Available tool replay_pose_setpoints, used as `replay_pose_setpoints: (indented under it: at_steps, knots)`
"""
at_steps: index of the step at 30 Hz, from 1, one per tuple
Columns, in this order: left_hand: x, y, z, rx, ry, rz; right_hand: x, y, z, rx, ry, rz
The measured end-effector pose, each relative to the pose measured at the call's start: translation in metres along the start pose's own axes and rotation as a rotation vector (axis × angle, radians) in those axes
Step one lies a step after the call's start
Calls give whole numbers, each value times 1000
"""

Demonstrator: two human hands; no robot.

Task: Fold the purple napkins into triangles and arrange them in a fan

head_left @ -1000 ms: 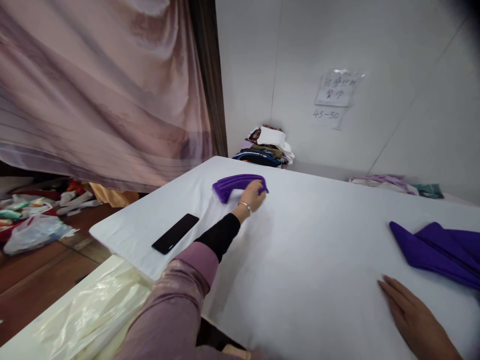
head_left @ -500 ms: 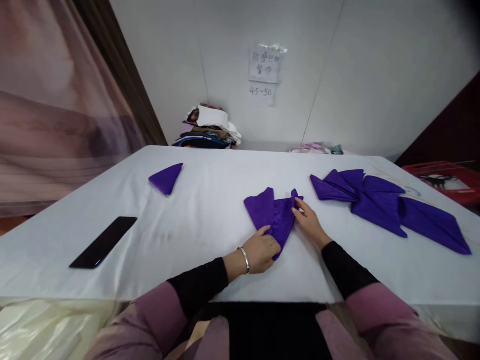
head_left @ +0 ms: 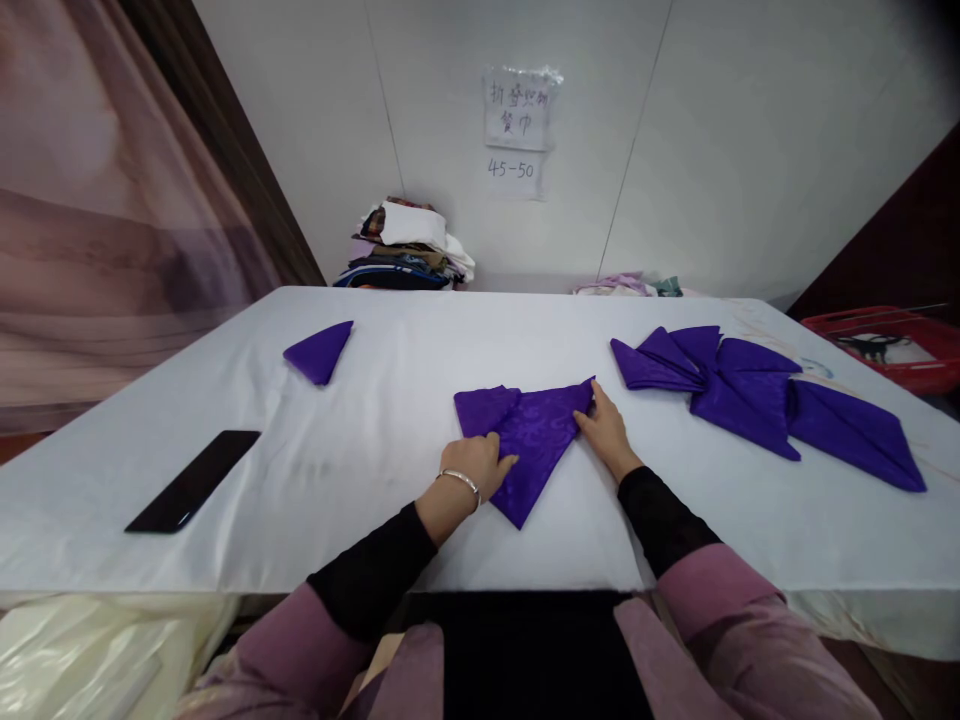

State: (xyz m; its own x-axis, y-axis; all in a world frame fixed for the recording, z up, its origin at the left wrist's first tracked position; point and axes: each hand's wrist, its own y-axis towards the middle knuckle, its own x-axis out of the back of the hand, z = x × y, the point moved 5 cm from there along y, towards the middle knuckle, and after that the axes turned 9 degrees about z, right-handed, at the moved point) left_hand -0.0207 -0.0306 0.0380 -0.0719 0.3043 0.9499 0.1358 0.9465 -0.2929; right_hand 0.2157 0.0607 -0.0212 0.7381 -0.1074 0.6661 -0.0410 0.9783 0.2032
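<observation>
A purple cloth napkin (head_left: 536, 450) lies on the white-covered table in front of me, folded into a rough triangle with its point toward me. A smaller flap is turned over at its upper left. My left hand (head_left: 474, 468), with a bracelet at the wrist, has its fingers curled over the left edge, thumb on the cloth. At the upper right corner, my right hand (head_left: 606, 432) pinches the napkin between thumb and fingers. The fabric under the left fingers is hidden.
Several folded purple napkins (head_left: 750, 405) overlap on the right; one folded purple piece (head_left: 321, 352) lies at back left. A black phone-like slab (head_left: 193, 482) rests at left. Behind the table are piled clothes (head_left: 409, 248) and a wall sign (head_left: 514, 130). A red basket (head_left: 892, 375) stands far right.
The napkin's right part has been opened out flatter and wider. My left hand has shifted left to its left edge, while my right hand still grips the right corner. The whole view has shifted slightly.
</observation>
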Motion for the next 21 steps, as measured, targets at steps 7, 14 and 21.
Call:
replay_pose_setpoints:
  at_steps: [7, 14, 21]
  knots:
    - [11, 32, 29, 138, -38, -245, -1, 0, -5, -31, 107, 26]
    - [-4, 16, 105, 459, -359, -200, 1, 0, -14, -19, 281, 0]
    - [-10, -20, 133, 493, -539, -451, 3, 0, -14, -34, 335, 4]
